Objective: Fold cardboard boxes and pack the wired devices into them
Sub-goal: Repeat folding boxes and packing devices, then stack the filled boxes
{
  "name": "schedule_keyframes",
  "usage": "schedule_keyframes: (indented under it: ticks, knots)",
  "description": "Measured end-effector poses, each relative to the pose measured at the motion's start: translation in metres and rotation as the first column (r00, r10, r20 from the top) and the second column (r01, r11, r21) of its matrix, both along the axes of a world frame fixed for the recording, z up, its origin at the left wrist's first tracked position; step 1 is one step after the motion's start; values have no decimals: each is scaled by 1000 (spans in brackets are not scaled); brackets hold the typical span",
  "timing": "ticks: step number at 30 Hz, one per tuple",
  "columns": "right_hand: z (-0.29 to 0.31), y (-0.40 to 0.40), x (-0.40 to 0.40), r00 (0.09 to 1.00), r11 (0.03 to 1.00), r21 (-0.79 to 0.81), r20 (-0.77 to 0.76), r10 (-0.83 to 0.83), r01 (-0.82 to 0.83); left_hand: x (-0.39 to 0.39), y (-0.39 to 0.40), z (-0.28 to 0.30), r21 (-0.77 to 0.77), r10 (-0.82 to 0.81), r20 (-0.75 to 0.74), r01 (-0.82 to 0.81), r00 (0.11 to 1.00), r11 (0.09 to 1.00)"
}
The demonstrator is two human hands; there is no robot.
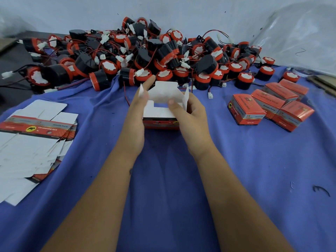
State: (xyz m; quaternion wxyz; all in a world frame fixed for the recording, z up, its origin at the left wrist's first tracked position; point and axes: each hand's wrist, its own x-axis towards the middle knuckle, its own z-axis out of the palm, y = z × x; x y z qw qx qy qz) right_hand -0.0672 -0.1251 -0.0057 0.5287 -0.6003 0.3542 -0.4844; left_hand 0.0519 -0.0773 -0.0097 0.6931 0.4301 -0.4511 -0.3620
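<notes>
Blue cloth [254,170] beneath pale sheeting [200,13]

We're looking at a small packing workshop, a hand-assembly bench. A blue cloth [163,179] covers the work surface. At its far edge sits a big heap of identical black-and-red wired devices [145,53]. On the cloth's left lies a stack of flat unfolded cartons [36,135]; on its right, a cluster of finished red boxes [269,104]. Clear plastic sheeting [300,37] hangs beyond the cloth's right corner.
</notes>
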Motion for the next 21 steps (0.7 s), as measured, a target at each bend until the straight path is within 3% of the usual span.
schedule_keyframes:
  ticks: [3,7,10,15,21]
  knots:
    - [0,-1,1,1000,1000,-3,-12,-26,26,1,2,1,21,-53,-116,56,992,998]
    - [-2,0,2,1000,1000,17,-3,10,-10,-8,2,3,66,76,156,-87,985,994]
    - [-2,1,2,993,995,15,56,100,-101,-9,-1,-1,56,144,209,-159,967,986]
    - [1,-2,-1,951,968,109,240,194,-225,-7,-4,0,68,169,124,-179,978,982]
    - [-2,-6,0,957,968,81,187,221,-239,-7,-4,1,47,104,74,-107,992,993]
